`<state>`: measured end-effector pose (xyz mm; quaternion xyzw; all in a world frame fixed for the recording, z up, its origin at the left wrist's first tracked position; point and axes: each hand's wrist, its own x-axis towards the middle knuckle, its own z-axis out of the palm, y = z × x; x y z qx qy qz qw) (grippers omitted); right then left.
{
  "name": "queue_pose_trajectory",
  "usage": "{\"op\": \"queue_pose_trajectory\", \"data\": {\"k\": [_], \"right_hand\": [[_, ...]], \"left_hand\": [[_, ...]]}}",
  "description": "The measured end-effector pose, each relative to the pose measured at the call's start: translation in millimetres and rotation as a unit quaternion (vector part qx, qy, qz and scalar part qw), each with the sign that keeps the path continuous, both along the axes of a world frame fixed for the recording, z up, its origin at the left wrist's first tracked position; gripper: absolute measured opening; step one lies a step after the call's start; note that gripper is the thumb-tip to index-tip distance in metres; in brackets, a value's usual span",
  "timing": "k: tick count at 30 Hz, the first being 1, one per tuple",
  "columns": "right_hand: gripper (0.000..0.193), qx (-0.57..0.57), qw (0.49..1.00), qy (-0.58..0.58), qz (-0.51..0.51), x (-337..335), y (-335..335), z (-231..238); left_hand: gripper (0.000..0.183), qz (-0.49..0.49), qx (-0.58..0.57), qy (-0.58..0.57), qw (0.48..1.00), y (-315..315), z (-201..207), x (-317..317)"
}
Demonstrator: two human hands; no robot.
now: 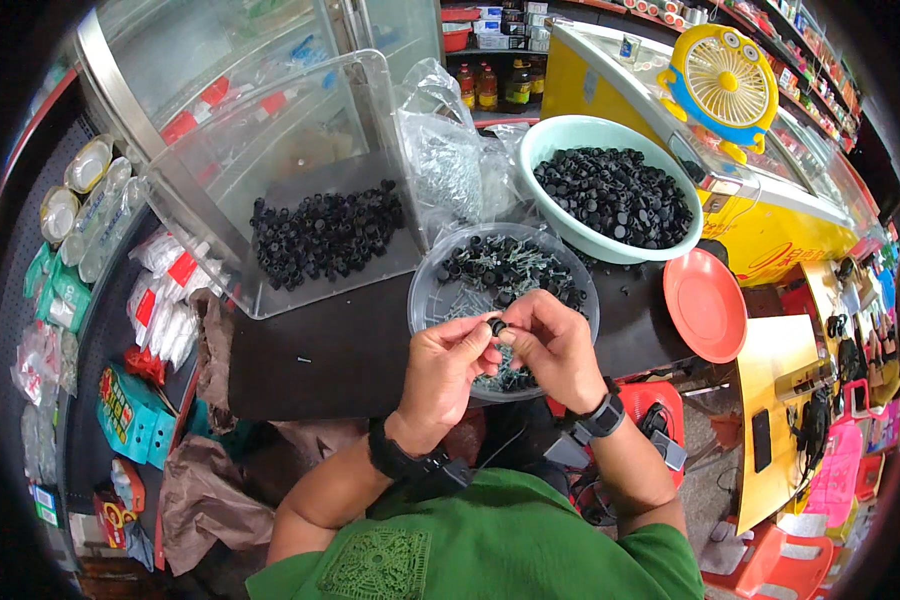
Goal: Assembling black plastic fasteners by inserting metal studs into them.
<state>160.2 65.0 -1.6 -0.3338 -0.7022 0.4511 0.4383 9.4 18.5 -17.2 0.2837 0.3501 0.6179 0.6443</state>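
Black cap (496,326) pinched between two hands

One small black cap sits where the left hand (442,365) and right hand (555,345) meet, gripped by their fingertips above a clear round tub (592,300). Fingers hide too much to tell which way it points or its long axis. Three containers rest on the dark surface (370,350): this tub of caps and screws, one mint basin (620,250) and one clear bin (400,255), both holding uncountable black pieces. One screw (304,359) lies apart at left, roughly crosswise.
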Motion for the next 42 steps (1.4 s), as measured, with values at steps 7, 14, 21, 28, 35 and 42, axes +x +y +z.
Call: {"op": "queue_pose_trajectory", "data": {"k": [7, 14, 21, 28, 35, 42], "right_hand": [[0.027, -0.012, 0.995, 0.074, 0.062, 8.5, 7.5, 4.3], [0.016, 0.156, 0.979, -0.123, 0.035, 11.7, 22.2, 17.4], [0.033, -0.040, 0.962, 0.138, -0.234, 58.4, 111.6, 45.8], [0.007, 0.170, 0.951, -0.248, 0.071, 22.6, 72.0, 20.3], [0.006, 0.296, 0.820, -0.478, 0.111, -17.3, 71.6, -18.5], [0.010, 0.270, 0.842, -0.452, 0.120, -17.8, 69.0, -7.6]], "left_hand": [[0.019, -0.025, -0.023, -0.036, 0.999, 8.3, 2.2, -3.5], [0.021, -0.037, -0.044, 0.027, 0.998, 8.7, 10.9, -4.3], [0.022, -0.010, -0.013, 0.076, 0.997, 4.1, 18.1, -45.5], [0.021, 0.050, 0.008, 0.084, 0.995, -5.0, 10.4, -83.9], [0.018, 0.094, -0.048, 0.125, 0.987, 3.2, 3.7, -120.4], [0.015, 0.138, -0.113, 0.180, 0.967, 31.6, -15.0, -154.3]]}}
